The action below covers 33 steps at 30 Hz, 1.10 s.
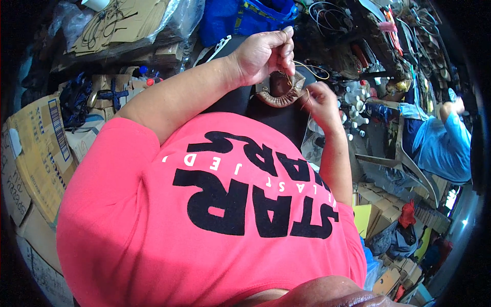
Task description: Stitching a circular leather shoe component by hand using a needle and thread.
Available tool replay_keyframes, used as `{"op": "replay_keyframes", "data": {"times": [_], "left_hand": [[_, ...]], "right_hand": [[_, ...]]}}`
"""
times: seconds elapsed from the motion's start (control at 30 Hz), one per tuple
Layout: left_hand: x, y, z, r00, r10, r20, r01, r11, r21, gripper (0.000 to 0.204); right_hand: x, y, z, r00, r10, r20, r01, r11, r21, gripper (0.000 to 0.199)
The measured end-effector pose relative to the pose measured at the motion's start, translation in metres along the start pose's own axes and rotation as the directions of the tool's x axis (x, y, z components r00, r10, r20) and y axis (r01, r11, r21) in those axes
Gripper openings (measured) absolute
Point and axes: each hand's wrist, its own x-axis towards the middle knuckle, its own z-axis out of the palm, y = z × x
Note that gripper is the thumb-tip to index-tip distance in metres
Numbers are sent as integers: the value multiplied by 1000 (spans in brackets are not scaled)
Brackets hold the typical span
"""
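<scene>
A brown leather shoe (276, 98), its rim puckered with gathered stitches, rests on my dark-clad lap. Yellowish thread (312, 70) runs from it and loops out to the right. My left hand (267, 55) is above the shoe's far side, fingers curled in a pinch on the thread. Close by the shoe's right edge, my right hand (323, 105) is closed on a strand of the same thread. Whether a needle is in either hand is too small to tell. The shoe's underside is hidden.
A blue bag (245, 20) stands at the far side. Cardboard boxes (43, 153) are stacked on the left. Several small bottles (355, 102) crowd the right, near another person in a blue shirt (442, 148). Flat brown sheets (120, 25) lie at the far left.
</scene>
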Motion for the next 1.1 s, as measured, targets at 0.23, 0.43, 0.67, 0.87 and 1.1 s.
{"op": "replay_keyframes", "data": {"times": [0.23,0.43,0.67,0.87,1.1], "left_hand": [[1,-4,-4,991,-69,-114,63,996,-57,41],[-2,10,-26,977,-141,-161,124,986,-114,38],[-54,108,-88,989,147,-22,17,32,999,22],[-55,71,-49,986,168,22,-17,-31,999,25],[-31,-28,-16,916,-263,303,-376,-297,878,22]], "right_hand": [[4,2,12,938,341,58,90,-403,911,40],[-35,24,-9,984,152,97,-57,-250,967,41],[-88,76,-64,835,538,113,-548,798,250,31],[-7,-9,-73,979,201,31,-200,926,321,40],[59,-51,-20,870,228,437,-36,914,-404,44]]}}
